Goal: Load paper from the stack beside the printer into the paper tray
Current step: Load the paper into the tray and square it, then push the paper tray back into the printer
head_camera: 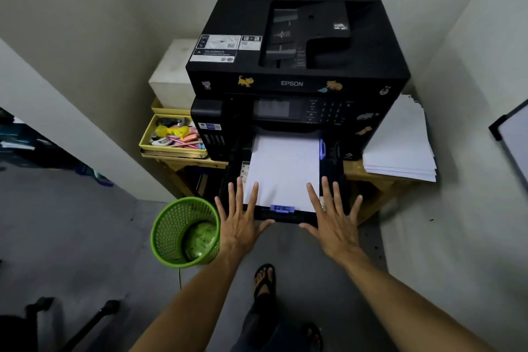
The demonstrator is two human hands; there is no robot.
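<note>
Spreading both hands flat over the front of the pulled-out black plastic paper tray (331, 160), where white sheets (284, 168) already lie.

Left hand (239, 226) and right hand (333, 226) have straight, splayed fingers, gripping nothing, fingertips over the sheets' near corners and thumbs at the tray's front edge beside a purple paper guide (282, 208). The tray juts out past the wooden table (368, 177), over bare grey floor. "EPSON" reads in white on the black printer (297, 66), among cat stickers. The loose white paper stack (400, 148) sits just right of the printer. A green mesh wastebasket (174, 226) stands close to the left wrist; a yellow stationery box (148, 140) is left of the printer.
</note>
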